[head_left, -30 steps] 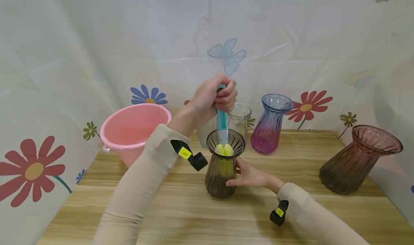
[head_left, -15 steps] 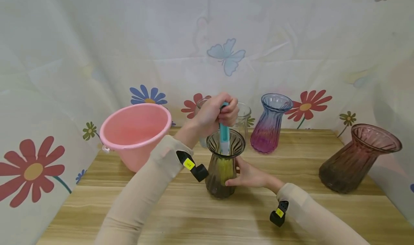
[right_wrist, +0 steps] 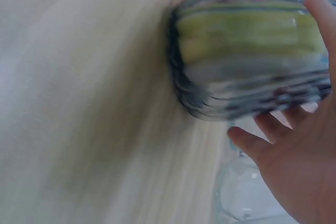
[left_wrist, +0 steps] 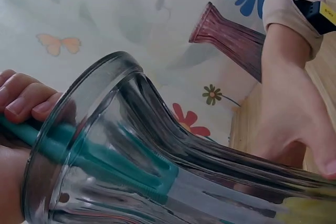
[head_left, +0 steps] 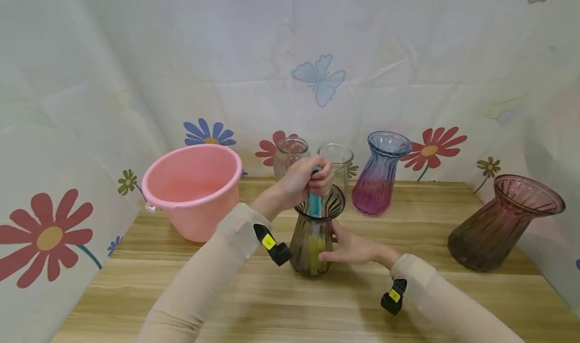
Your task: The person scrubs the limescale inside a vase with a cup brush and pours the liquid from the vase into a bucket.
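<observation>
A grey ribbed glass vase (head_left: 299,247) with a flared rim stands on the table in the middle of the head view. My left hand (head_left: 303,182) is at its mouth, gripping the teal handle of a sponge brush (head_left: 315,206). The brush's yellow sponge head (right_wrist: 252,32) is down inside the vase, close to the base, seen through the glass. Low on the vase's right side, my right hand (head_left: 353,245) holds it, thumb in front and fingers behind. Through the glass in the left wrist view, the handle (left_wrist: 121,166) lies inside the neck.
To the left is a pink bucket (head_left: 192,202). Behind the grey vase are two clear glass vases (head_left: 292,144) (head_left: 337,152). A blue-to-purple vase (head_left: 378,177) stands at the back right, and a pink-to-brown vase (head_left: 494,227) by the table's right side. A printed curtain (head_left: 226,56) surrounds the table.
My left hand has moved down with the brush, pushing the sponge head from the vase's neck to near its bottom. My right hand has kept its hold on the vase.
</observation>
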